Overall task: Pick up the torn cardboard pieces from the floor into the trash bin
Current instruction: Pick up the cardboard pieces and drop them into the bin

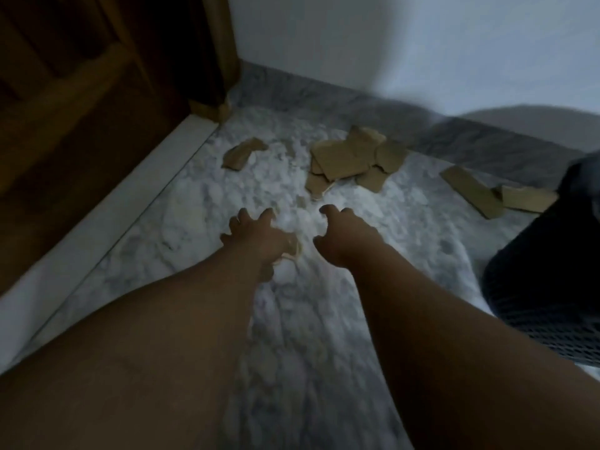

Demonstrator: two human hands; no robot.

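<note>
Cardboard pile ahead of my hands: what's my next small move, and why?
Probably extend the right hand to the cardboard pile: it lies just ahead on the floor, and that hand holds nothing. The left hand seems to cover a small scrap; the trash bin stands on the right.

Cardboard pieces (344,157): roughly eight, some overlapping. Trash bin (535,287): one.

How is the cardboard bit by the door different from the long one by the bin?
The door piece lies alone; the long strip touches a neighbouring piece. The door piece is short and ragged; the long strip is longer and straighter-edged. Both are brown cardboard, flat on the floor.
</note>
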